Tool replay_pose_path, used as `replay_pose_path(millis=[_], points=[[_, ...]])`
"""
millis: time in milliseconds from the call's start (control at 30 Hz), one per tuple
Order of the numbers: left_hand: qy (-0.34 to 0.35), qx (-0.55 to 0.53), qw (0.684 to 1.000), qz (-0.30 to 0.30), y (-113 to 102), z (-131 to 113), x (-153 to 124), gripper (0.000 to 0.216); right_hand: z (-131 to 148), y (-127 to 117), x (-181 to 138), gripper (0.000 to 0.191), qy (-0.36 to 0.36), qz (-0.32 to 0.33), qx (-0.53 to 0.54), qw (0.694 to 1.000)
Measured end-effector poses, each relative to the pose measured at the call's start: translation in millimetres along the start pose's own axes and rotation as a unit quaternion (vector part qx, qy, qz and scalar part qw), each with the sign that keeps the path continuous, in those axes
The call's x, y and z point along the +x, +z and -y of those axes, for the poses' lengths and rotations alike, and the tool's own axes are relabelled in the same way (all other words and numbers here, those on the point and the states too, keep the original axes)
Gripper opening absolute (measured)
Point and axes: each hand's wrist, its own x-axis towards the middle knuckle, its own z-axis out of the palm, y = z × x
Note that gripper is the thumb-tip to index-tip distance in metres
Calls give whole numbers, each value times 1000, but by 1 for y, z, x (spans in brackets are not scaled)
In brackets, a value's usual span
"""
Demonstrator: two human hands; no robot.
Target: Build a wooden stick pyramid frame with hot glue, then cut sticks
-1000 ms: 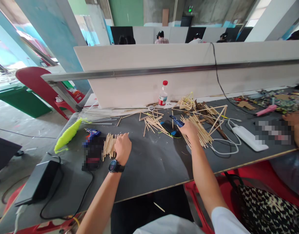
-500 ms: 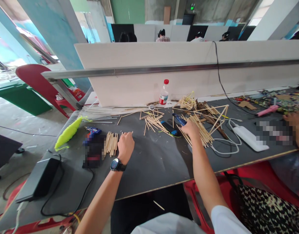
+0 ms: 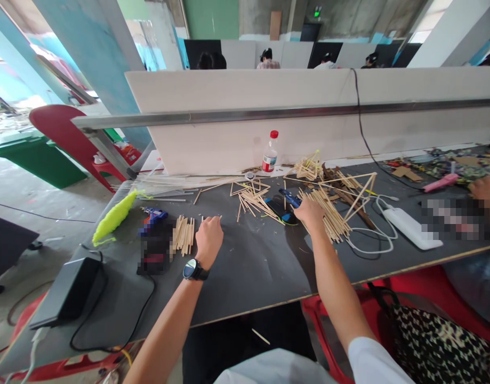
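Observation:
My left hand (image 3: 209,240), with a dark watch on its wrist, is closed in a loose fist on the dark table (image 3: 248,266). It pinches a thin wooden stick (image 3: 213,217) next to a small bundle of short sticks (image 3: 183,234). My right hand (image 3: 308,213) reaches forward with fingers curled around the handle of a blue glue gun (image 3: 289,198). It rests against a large pile of long wooden sticks (image 3: 328,216). A black phone (image 3: 280,209) lies just left of that hand.
A second blue glue gun (image 3: 152,216), a yellow-green fuzzy object (image 3: 114,216), a black box with cable (image 3: 66,290), a red-capped bottle (image 3: 269,153), stick frames (image 3: 308,166), a white power strip (image 3: 410,228) and a white partition wall (image 3: 308,133). Another person's hand (image 3: 484,189) is at right.
My left hand has slid a little right and forward, away from the stick bundle. My right hand has stayed at the blue glue gun with small shifts.

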Motion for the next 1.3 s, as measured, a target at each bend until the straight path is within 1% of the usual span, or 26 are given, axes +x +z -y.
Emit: replay_pose_path(millis=[67,133,200,233,267,333,367,400,433,467,500,533,567,633,667,700,733,767,833,900,967,1033,1133,1233,1300], points=[[2,-10,1000,-4,0,0,0,34,1,1,-1,43,-5,-1,4,1000],[8,-30,999,-27,0,0,0,34,3,0,-5,40,-7,-28,17,999],[18,-67,995,-67,0,0,1,33,6,-4,-12,39,-15,-105,48,993],[24,-94,991,-87,0,0,2,32,9,-7,-16,38,-26,-162,74,984],[34,-128,986,-103,1,0,2,31,11,-11,-21,38,-48,-219,108,969],[59,-219,968,-108,3,-1,4,29,19,-16,-32,37,-113,-312,197,923],[66,-273,955,-99,5,-2,5,27,23,-18,-37,35,-151,-335,248,896],[68,-331,938,-81,7,-4,5,25,28,-18,-43,32,-189,-342,306,868],[61,-392,916,-58,9,-6,6,25,33,-17,-49,28,-224,-331,368,840],[46,-454,890,-30,11,-8,5,26,39,-14,-55,26,-256,-299,433,811],[28,-512,858,2,12,-10,5,30,46,-10,-61,26,-281,-253,499,779],[11,-564,825,39,13,-13,4,34,53,-6,-66,28,-299,-193,562,747],[-1,-606,792,77,14,-16,2,38,60,0,-71,30,-295,-132,623,712],[-17,-660,736,152,13,-22,-2,44,73,11,-79,35,-282,1,702,654],[-22,-673,715,185,12,-24,-5,45,79,17,-82,36,-269,54,723,634],[-28,-683,698,215,11,-26,-7,45,83,21,-84,37,-257,93,737,618],[-34,-690,681,242,9,-28,-9,45,87,25,-85,38,-246,119,744,610],[-42,-695,666,267,8,-29,-11,45,89,29,-86,38,-238,135,745,609],[-57,-702,641,306,6,-31,-13,45,91,34,-84,40,-235,146,736,617],[-66,-704,625,330,5,-30,-13,45,90,36,-81,42,-243,149,723,629],[-68,-704,618,344,5,-29,-13,45,88,38,-78,44,-252,151,712,638],[-69,-697,618,357,5,-27,-12,46,86,39,-75,45,-259,148,702,647],[-64,-684,626,369,5,-24,-12,46,86,41,-73,43,-273,153,686,656],[-60,-677,639,360,7,-24,-12,47,86,42,-74,42,-281,159,675,663],[-59,-676,646,349,8,-24,-12,47,87,42,-75,43,-281,152,663,678]])
